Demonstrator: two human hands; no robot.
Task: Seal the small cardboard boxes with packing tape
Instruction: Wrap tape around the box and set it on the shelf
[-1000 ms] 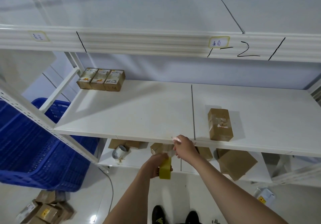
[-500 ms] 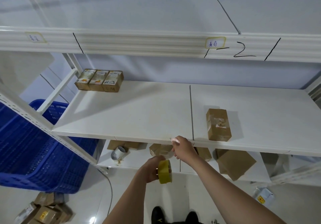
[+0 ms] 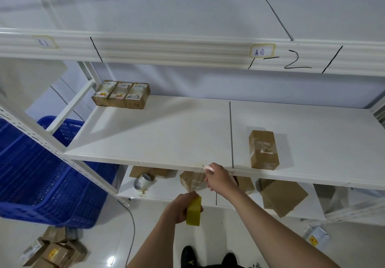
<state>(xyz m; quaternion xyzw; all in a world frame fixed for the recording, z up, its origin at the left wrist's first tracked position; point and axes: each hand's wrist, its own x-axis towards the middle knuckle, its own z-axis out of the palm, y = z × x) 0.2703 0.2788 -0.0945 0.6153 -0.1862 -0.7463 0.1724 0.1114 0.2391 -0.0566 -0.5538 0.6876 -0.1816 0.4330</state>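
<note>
Taking the front edge of the middle shelf (image 3: 166, 163) as the landmark: the left hand (image 3: 179, 207) sits below and in front of it, fingers curled round a yellowish roll of packing tape (image 3: 194, 211), while the right hand (image 3: 218, 177) is right at the edge, closed on a small pink-handled cutter (image 3: 208, 168) whose tip pokes up over the lip. Between the two hands a clear strip of tape (image 3: 195, 184) appears to be stretched, though it is hard to trace against the boxes behind it. The likeliest trouble is the cut itself: if the strip goes slack it may fold onto itself or spring back onto the roll, and the free end would be lost. The blade works close to the left fingers, so a slip could nick them. The small cardboard box (image 3: 264, 150) that seems next for sealing lies on the shelf, up and to the right of that edge, well apart from both hands; a loose strip carried that far could stick to the shelf lip or a wrist first. Three printed boxes (image 3: 121, 94) stand at the shelf's far left corner, out of the way.
</note>
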